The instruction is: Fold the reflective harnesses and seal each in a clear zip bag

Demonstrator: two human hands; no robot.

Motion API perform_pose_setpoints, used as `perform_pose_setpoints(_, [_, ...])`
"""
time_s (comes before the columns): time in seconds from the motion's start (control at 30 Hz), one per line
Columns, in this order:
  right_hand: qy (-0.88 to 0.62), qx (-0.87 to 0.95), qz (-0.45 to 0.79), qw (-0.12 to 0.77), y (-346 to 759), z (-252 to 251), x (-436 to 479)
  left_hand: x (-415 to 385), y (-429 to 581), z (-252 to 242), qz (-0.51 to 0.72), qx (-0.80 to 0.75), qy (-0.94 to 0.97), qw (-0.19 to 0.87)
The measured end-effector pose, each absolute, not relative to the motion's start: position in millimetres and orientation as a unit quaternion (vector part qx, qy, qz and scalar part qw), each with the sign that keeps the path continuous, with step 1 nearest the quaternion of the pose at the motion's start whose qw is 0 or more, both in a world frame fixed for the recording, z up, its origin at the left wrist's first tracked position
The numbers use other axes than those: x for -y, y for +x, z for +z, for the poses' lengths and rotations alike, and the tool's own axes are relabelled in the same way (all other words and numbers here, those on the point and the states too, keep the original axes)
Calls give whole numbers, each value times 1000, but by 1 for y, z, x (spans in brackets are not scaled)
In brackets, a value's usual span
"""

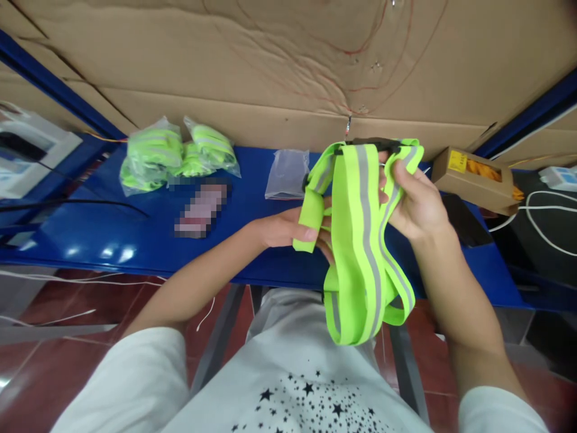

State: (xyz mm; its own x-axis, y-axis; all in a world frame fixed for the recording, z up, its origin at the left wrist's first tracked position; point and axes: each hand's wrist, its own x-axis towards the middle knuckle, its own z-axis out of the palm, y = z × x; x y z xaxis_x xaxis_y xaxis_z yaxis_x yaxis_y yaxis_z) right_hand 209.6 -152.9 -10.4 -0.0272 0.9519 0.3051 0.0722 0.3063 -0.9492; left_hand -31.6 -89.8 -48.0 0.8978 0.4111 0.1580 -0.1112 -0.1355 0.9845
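Note:
A neon-yellow strap bundle [356, 240] with grey reflective stripes and black buckle parts hangs in loops over the blue table's front edge. My right hand [417, 201] grips its upper right part, thumb on the strap, with some fingers hidden behind it. At the bundle's left side, my left hand [288, 231] pinches a folded strap end between thumb and fingers; its other fingers reach behind the loops. Just beyond my left hand, a flat clear plastic bag [287, 174] lies on the table [243, 252].
Bagged neon straps [155, 153] are piled at the back left, near a blurred pink item [202, 207]. An open cardboard box [473, 177] with orange contents and a dark flat object [464, 219] sit at right. Cables cross both sides; a cardboard wall [225, 72] rises behind.

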Motion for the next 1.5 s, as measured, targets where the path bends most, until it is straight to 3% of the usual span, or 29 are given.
perform_pose_setpoints(0.1, [-415,558,463,549,204,-15,149,80,-34,-43,201,-113,710,666])
perform_pose_setpoints(0.3, [-353,568,550,501,198,-14,162,37,-66,-27,48,-116,863,490])
perform_pose_setpoints(0.43, [-340,554,565,509,197,-13,167,38,-76,-16,73,-130,844,515])
perform_pose_setpoints(0.6, [-394,566,513,512,188,-25,161,68,-47,-30,239,-96,693,673])
perform_pose_setpoints(0.8, [-495,615,331,517,170,-39,157,87,-14,-71,287,-151,607,726])
perform_pose_setpoints(0.97, [-486,616,373,495,160,-48,154,89,-11,-80,307,-217,638,672])
perform_pose_setpoints(1.17, [-474,715,339,385,171,-54,150,84,-12,-79,368,-233,657,615])
perform_pose_setpoints(1.37, [-502,712,197,450,189,-42,146,83,-18,-72,304,-222,696,611])
perform_pose_setpoints(1.5, [-469,801,171,330,186,-37,150,81,-19,-76,257,-201,751,574])
